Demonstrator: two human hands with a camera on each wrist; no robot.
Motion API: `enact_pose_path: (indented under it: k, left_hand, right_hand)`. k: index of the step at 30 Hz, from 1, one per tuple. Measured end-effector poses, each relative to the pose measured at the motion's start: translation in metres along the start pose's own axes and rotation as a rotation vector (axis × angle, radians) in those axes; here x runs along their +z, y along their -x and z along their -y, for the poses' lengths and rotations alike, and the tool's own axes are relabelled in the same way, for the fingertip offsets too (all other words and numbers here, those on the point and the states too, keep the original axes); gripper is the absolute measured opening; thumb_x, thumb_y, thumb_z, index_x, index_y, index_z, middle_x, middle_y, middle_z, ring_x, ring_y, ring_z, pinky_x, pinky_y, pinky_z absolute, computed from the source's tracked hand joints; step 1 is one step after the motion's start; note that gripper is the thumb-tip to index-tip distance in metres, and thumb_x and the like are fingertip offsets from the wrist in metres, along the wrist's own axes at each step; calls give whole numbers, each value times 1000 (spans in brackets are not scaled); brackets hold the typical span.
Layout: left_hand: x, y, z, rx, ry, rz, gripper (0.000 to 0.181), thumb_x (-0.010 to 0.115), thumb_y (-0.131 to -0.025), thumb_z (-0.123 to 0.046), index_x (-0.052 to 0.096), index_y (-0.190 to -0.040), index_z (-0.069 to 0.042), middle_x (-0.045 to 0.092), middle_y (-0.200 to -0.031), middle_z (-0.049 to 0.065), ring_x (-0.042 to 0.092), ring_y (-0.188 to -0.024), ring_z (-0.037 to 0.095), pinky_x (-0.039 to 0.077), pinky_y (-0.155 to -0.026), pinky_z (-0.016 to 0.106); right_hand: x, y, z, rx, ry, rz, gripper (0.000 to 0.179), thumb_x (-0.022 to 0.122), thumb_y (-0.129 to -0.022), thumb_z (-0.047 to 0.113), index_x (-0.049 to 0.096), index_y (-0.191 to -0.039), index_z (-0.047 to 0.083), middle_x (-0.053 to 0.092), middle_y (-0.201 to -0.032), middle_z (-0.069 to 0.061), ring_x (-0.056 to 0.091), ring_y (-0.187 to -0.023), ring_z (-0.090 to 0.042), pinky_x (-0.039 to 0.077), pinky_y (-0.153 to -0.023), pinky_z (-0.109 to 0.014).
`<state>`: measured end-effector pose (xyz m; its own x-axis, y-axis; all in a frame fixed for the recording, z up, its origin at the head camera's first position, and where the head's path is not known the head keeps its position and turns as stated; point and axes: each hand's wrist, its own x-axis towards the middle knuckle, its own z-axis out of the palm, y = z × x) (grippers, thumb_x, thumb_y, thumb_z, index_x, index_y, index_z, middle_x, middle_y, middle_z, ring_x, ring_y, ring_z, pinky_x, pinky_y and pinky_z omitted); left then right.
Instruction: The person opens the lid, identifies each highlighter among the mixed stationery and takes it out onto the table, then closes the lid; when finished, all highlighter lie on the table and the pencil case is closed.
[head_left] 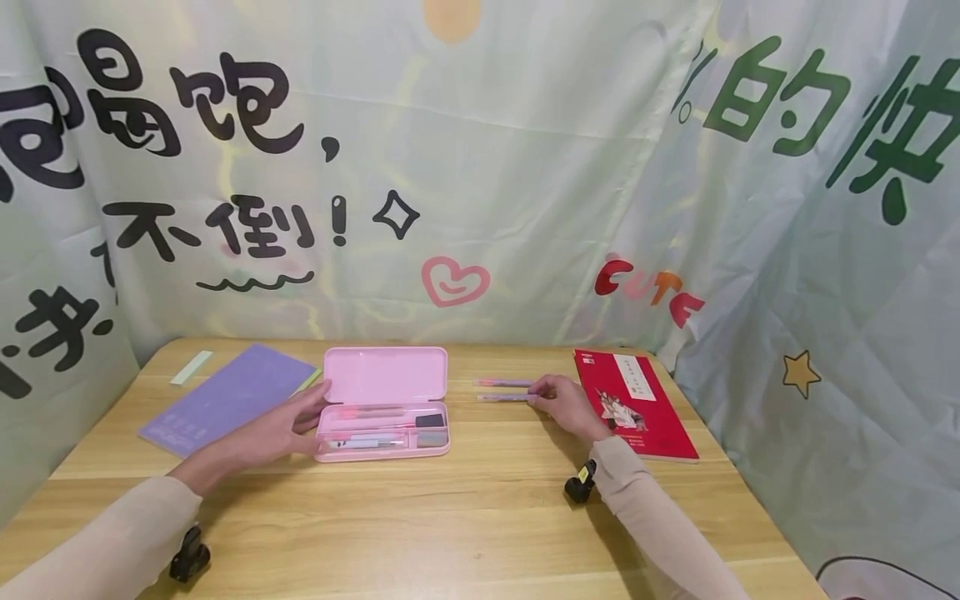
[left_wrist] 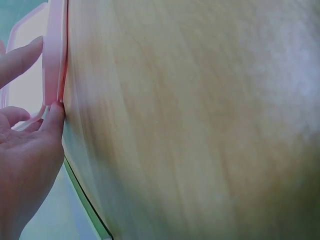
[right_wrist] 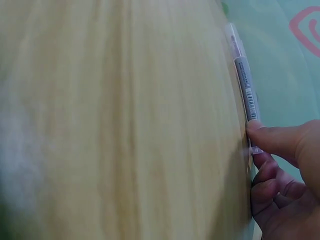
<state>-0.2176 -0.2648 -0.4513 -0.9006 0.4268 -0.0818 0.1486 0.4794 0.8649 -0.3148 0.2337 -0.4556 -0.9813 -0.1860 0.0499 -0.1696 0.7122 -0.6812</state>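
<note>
A pink pencil case (head_left: pixel 384 455) lies open on the table, its lid (head_left: pixel 386 373) folded back. Several pens and a dark eraser-like block (head_left: pixel 430 420) sit inside it. My left hand (head_left: pixel 273 429) is at the case's left side, fingers spread; in the left wrist view its thumb and fingertips touch the case wall (left_wrist: pixel 54 65). To the right of the case lie two slim pens, the nearer pen (head_left: pixel 498 398) and the farther pen (head_left: pixel 498 383). My right hand (head_left: pixel 566 404) pinches the right end of the nearer pen, which shows a barcode label in the right wrist view.
A purple booklet (head_left: pixel 232 392) lies at the left, with a pale green strip (head_left: pixel 191 367) beyond it. At the right, a red book (head_left: pixel 660 417) lies beneath my right wrist's side. A printed curtain (head_left: pixel 525 167) hangs behind the wooden table (head_left: pixel 420 533).
</note>
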Motion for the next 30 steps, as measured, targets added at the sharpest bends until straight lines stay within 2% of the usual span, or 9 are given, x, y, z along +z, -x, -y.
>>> enact_pose_path:
  k: [4,11,20,30]
  left_hand:
    - [0,0,1,-1,-4,1,111,79,-100,-18,-1,-174,0,19,-174,40,36,-156,59,37,-124,62]
    - [1,0,-1,-12,1,-1,112,80,-99,-19,-1,-174,-1,19,-174,40,35,-156,58,36,-124,62]
    - [1,1,-3,-5,17,1,111,80,-99,-18,-1,-174,0,19,-173,41,34,-156,59,36,-124,62]
    - [1,0,-2,-5,6,6,112,80,-99,-19,-2,-174,0,18,-174,40,35,-156,58,36,-124,62]
  right_hand:
    - [1,0,1,17,13,-13,11,77,-103,16,78,-111,9,73,-111,-10,62,-97,-22,51,-85,-31]
    - [4,0,2,4,7,-33,11,77,-102,14,78,-110,7,74,-107,-11,64,-94,-22,51,-80,-31]
    - [4,1,5,49,-8,-35,12,79,-102,17,77,-111,9,72,-107,-10,60,-92,-21,49,-79,-30]
    - [4,1,3,16,-9,-44,13,79,-102,16,77,-111,8,73,-109,-10,64,-96,-21,51,-81,-31]
